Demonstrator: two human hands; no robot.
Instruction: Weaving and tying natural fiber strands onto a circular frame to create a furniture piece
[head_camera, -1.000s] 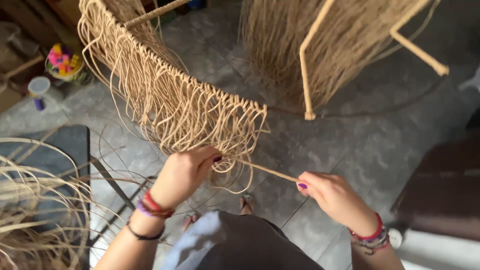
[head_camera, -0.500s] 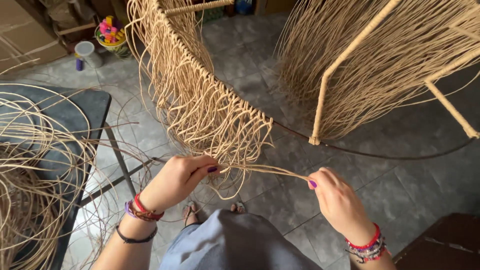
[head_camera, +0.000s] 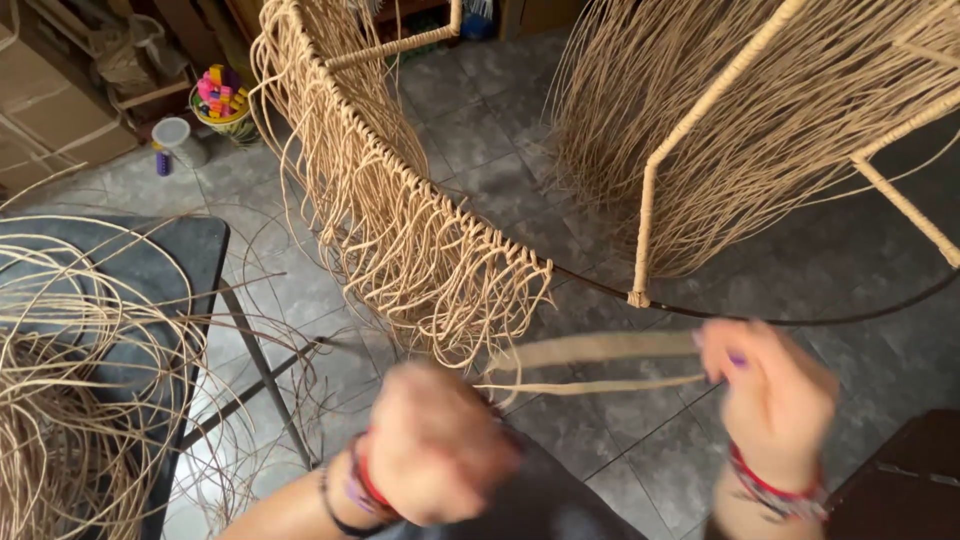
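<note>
Stretching rattan strand (head_camera: 600, 365) level, left–right — between blurred hands.

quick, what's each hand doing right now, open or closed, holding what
Left hand: closed in a fist, blurred; what it grips cannot be told.
Right hand: closed on the cane strand, pulling it from the frame.

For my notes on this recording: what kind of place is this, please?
Probably a small wicker workshop: a half-woven round frame stands on the tiled floor, and loose cane strands lie heaped on a dark table.
</note>
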